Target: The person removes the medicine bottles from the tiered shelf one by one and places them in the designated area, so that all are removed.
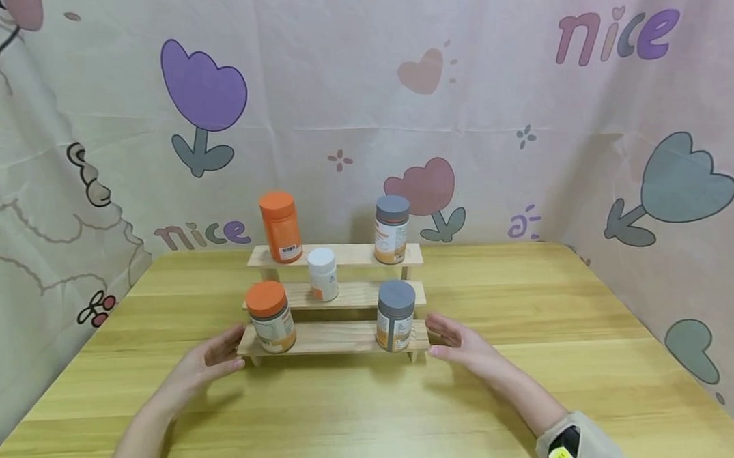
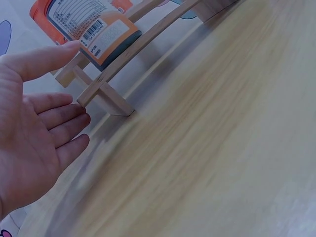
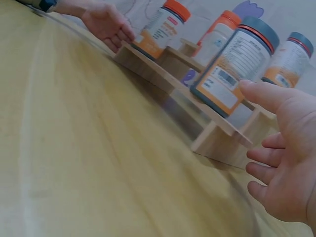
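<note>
Standing upright on the table, the rack has its long axis running left to right, its three steps descending toward the hands. The left hand is at the rack's left end and the right hand at its right end, both with fingers relaxed, grasping nothing; whether any fingertip touches the rack, I cannot tell. Lowest down stand an orange-capped jar at left and a grey-capped jar at right; midway, a white bottle; on top, an orange bottle and another grey jar, all upright.
</note>
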